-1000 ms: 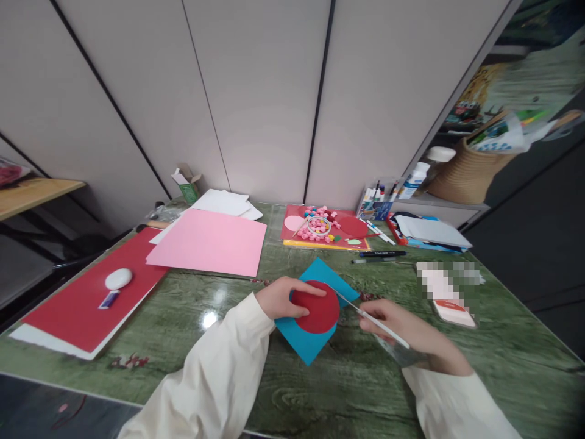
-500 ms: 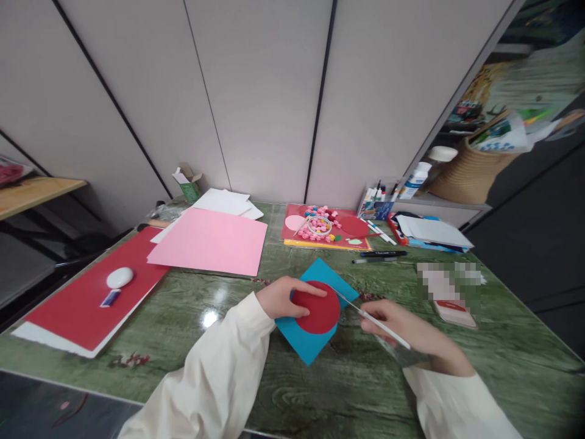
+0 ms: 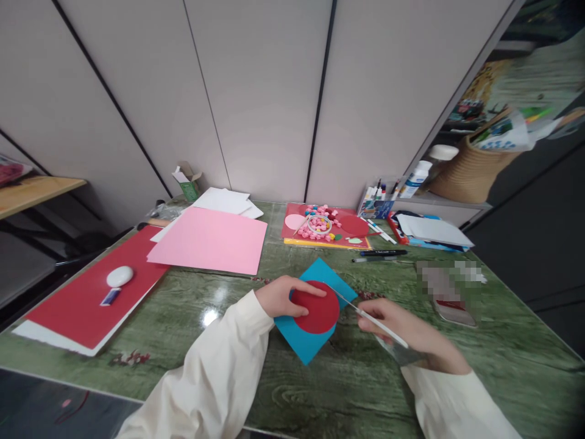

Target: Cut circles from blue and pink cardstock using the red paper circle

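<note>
A red paper circle (image 3: 319, 311) lies on a blue paper square (image 3: 305, 342) on the green table. My left hand (image 3: 280, 296) rests on the circle's left part, fingers pressed flat on it. My right hand (image 3: 397, 329) is closed round a thin white pencil-like tool (image 3: 371, 317). The tool's tip touches the circle's upper right edge.
A pink sheet (image 3: 211, 240) and a red sheet (image 3: 86, 296) bearing a white oval object (image 3: 119, 276) lie to the left. At the back are a red mat with pink pompoms (image 3: 320, 225), pens (image 3: 381, 253), a marker box (image 3: 375, 204) and a woven basket (image 3: 470, 172).
</note>
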The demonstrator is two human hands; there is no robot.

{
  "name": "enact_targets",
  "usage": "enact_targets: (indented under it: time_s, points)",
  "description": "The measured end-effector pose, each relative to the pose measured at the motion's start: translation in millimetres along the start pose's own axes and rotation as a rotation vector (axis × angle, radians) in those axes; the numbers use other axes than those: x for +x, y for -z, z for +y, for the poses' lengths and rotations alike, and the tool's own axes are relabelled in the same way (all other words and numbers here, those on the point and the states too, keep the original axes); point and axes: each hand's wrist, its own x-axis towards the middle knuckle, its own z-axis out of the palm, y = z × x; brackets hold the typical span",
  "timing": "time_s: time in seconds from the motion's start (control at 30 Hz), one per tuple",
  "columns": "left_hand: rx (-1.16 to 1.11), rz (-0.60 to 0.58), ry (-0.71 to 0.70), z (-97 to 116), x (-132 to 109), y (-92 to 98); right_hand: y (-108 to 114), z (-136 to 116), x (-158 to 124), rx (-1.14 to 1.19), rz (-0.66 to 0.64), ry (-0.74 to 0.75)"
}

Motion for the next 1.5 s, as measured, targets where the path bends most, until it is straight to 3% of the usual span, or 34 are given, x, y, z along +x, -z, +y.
enact_targets:
  time_s: [0.8, 1.17, 1.5]
  points:
    - [0.089, -0.098, -0.018, -1.2, -2.6, 3.7, 6.1, 5.4, -1.6, -0.12, -0.105, 0.05]
    - [0.066, -0.121, 0.013, -3.6, -1.5, 4.5, -6.0, 3.3, 5.6, -0.04, -0.088, -0.02]
    - [0.085, -0.147, -0.015, -4.0, -1.2, 5.4, -1.3, -2.6, 1.6, -0.065, -0.082, 0.0]
